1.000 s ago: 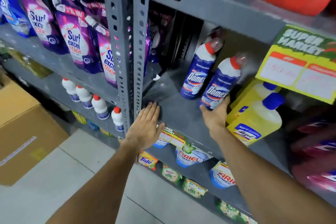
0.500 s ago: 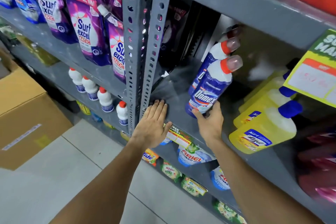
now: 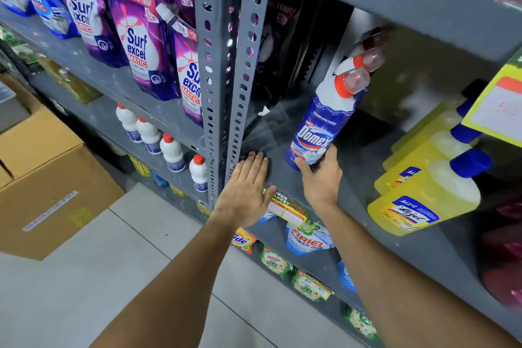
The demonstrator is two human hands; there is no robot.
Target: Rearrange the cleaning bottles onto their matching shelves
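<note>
Blue Domex bottle [image 3: 324, 124] is sliding into line; our right hand [image 3: 320, 175] is wrapping its base, left hand [image 3: 248, 192] lying flat, fingers together; next, we're releasing it upright.

The scene is lit evenly and brightly from above. Deep shadow is seen at the back of the shelf [image 3: 367, 155], in mid frame. The uprights [image 3: 226, 65] are bowed by wide-angle distortion. The yellow bottles [image 3: 429, 192] and the sign [image 3: 497, 110] at the right edge are smeared by blur.
</note>
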